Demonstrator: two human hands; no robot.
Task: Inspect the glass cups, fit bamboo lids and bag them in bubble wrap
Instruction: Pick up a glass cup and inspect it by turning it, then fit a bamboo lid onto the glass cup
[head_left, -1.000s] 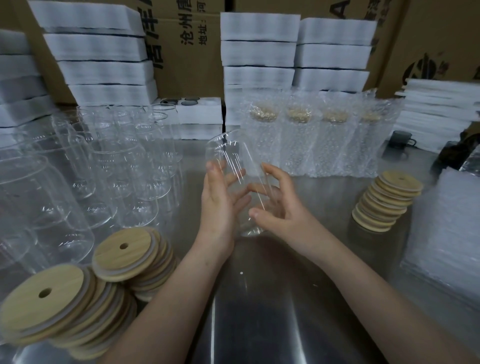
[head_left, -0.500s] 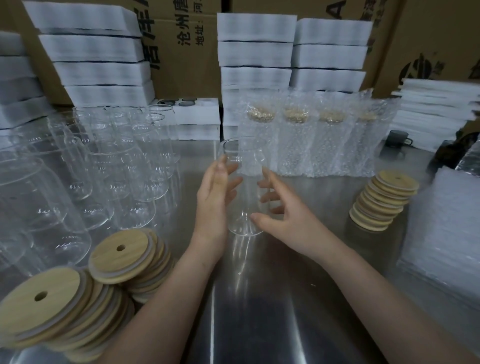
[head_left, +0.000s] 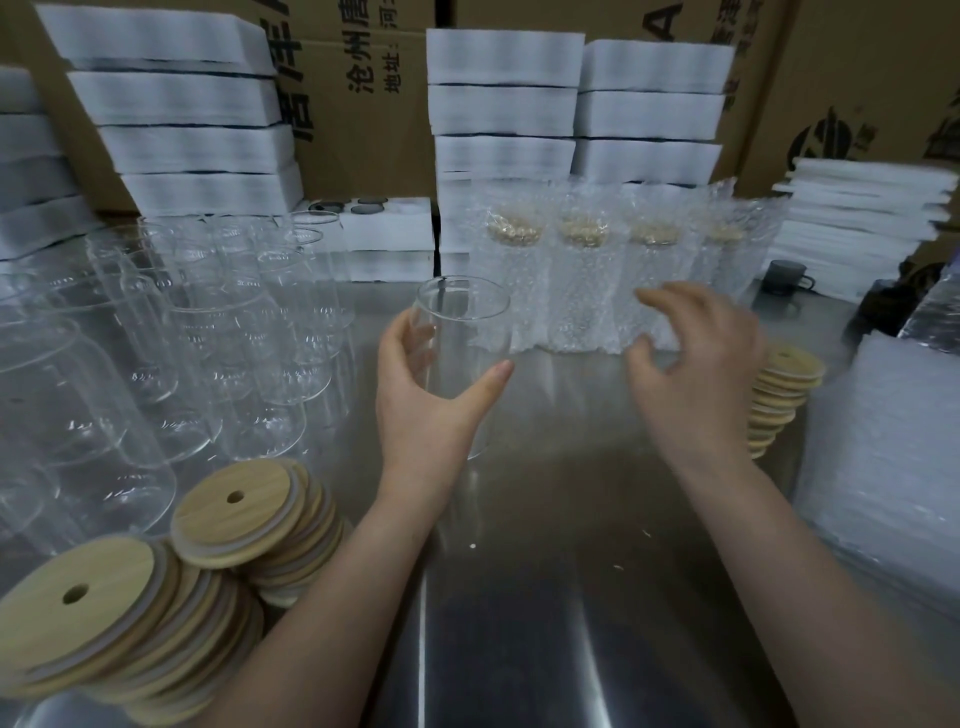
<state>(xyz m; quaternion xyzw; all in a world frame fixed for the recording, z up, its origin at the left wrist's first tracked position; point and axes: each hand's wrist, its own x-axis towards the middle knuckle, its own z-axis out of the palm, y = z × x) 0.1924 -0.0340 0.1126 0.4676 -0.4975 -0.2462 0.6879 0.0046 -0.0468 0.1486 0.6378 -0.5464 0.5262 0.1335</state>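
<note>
A steel table (head_left: 519, 597) with a dull shine fills the foreground, and soft light falls on it in pale streaks. Behind it, brown cardboard boxes (head_left: 363, 130) printed with dark characters close off the back like a wall. White foam blocks (head_left: 504, 104) stand in piles against the boxes, at the left and in the middle. At the far right lies a heap of thin white foam sheets (head_left: 862, 208). Just in front of the heap a dark mug (head_left: 784, 271) stands on the table.
</note>
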